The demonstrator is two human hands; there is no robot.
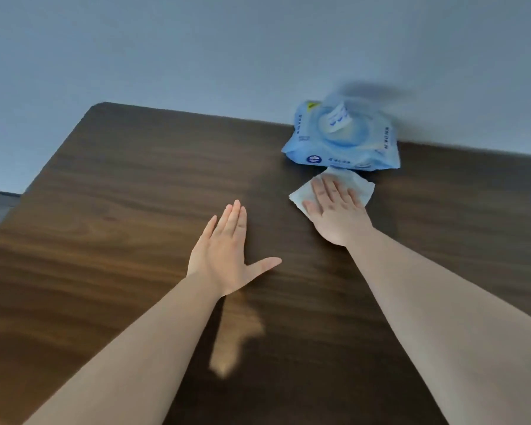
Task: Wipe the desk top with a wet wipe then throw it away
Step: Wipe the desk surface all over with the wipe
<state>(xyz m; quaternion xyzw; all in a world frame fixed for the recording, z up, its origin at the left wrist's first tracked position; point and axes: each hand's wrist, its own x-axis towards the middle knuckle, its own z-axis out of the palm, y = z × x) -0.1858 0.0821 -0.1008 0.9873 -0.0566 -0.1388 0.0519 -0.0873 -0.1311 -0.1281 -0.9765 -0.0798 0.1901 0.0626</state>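
Note:
A white wet wipe [360, 187] lies flat on the dark wooden desk top [120, 210], just in front of the wipes pack. My right hand [336, 210] presses flat on the wipe with fingers spread, covering its near part. My left hand [227, 253] rests flat on the bare desk to the left of it, fingers together and thumb out, holding nothing.
A light blue pack of wet wipes [341, 139] with its lid flap up sits at the desk's far edge against the grey wall [258, 50]. The desk's rounded far-left corner [101, 107] and left edge drop off to a grey floor. No bin is in view.

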